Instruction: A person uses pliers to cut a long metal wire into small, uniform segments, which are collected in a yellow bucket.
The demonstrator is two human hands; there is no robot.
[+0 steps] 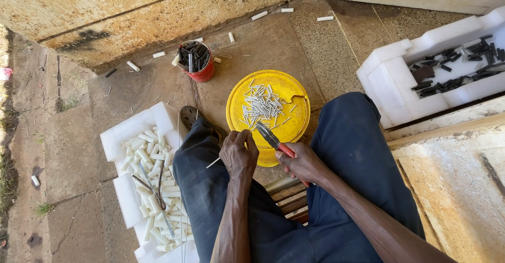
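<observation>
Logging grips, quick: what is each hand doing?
Left hand: closed, pinching a thin white stick.
Right hand: closed on red-handled metal pliers.

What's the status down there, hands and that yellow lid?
Left hand pinching a thin white piece. Right hand gripping red-handled pliers. Yellow lid holds cut metal pins. Nothing in the way.

Bright, hard daylight from above, glaring off the yellow lid (268, 110) and white foam trays (389, 78), short dark shadows beneath, sharp centrally, wide-angle bending toward edges.
</observation>
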